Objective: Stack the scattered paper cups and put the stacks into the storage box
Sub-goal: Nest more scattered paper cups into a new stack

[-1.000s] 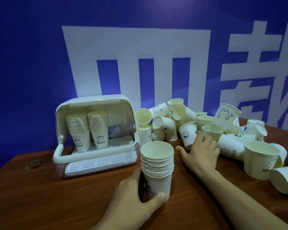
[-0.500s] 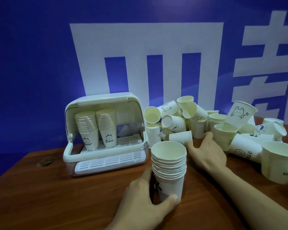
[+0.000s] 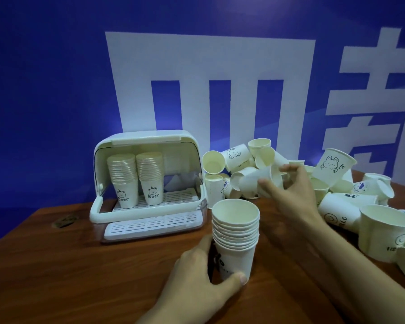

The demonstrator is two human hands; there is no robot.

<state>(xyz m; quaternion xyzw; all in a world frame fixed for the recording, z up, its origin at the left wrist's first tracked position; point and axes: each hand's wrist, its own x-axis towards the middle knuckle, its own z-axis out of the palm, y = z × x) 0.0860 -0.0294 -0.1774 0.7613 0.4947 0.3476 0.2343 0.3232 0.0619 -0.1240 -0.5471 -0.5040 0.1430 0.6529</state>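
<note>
Gripping the upright stack of cups [image 3: 236,232] near its base, our left hand [image 3: 204,274] curls round it, thumb across the front and fingers behind, while the stack stands on the wooden bench [image 3: 56,265] just in front of the storage box [image 3: 147,181]. Our right hand [image 3: 290,195] is raised above the bench behind the stack, its thumb and fingers pinching a single paper cup [image 3: 255,181] that lies tilted on its side, mouth toward the left. Behind and to the right of it we see the heap of loose cups [image 3: 337,183], lying on their sides, upright and overturned, some printed with small animal faces (one reads "HELLO"). The box stands with its lid swung up and its front open; inside, on the slatted tray, two tall stacks [image 3: 136,178] stand side by side at the left, each bottom cup marked "Bear". A blue wall with large white lettering [image 3: 208,90] rises behind the bench.
</note>
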